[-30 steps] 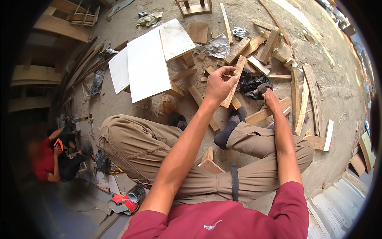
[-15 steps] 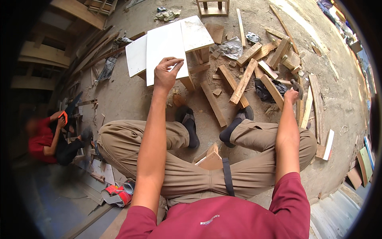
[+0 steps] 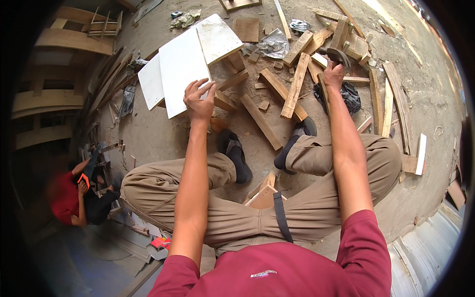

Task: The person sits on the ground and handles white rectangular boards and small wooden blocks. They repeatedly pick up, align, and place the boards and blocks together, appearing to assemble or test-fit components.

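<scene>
Moving farther out, the right hand (image 3: 334, 76) is wrapping a hammer (image 3: 340, 55), head beyond its fingers; the left hand (image 3: 200, 105) is loosely curling beside a white board (image 3: 180, 74), any pinch unclear.

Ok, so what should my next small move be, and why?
Probably settle your left hand on the white board before bringing the hammer over. Its fingers are by the board's near edge, though contact is unclear, while your right hand grips the hammer off to the right, above scattered timber.
</scene>
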